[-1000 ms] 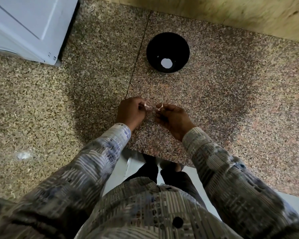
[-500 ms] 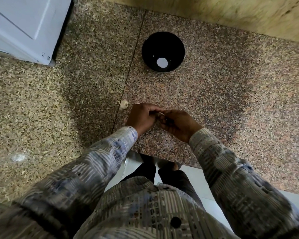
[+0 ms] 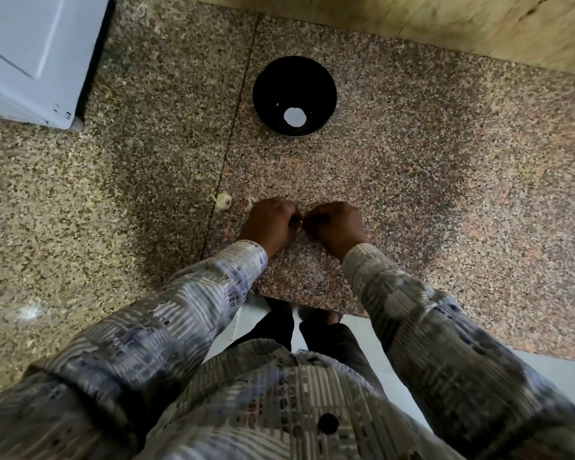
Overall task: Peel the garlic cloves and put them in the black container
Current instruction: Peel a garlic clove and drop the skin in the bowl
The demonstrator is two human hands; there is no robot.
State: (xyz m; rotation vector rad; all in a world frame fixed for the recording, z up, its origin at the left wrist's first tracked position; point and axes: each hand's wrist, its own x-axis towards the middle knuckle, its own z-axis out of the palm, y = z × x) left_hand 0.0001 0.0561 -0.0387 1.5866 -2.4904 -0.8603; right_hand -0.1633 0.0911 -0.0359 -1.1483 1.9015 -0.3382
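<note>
The round black container (image 3: 266, 94) stands on the granite counter, with a white spot on its floor. Well in front of it, my left hand (image 3: 270, 224) and my right hand (image 3: 336, 225) meet knuckles up, fingers curled, pinching a small garlic clove (image 3: 300, 221) between them; only a pale sliver of it shows. A garlic piece (image 3: 224, 200) lies on the counter just left of my left hand. Another pale bit (image 3: 250, 204) peeks out at the left hand's edge.
A white appliance (image 3: 30, 54) stands at the back left. A yellowish wall (image 3: 445, 21) runs behind the counter. The counter's front edge (image 3: 312, 302) is close under my wrists, with the white floor and my legs below.
The view shifted, and the garlic piece on the counter left of my left hand came into sight. My hands came together and stay curled round the clove.
</note>
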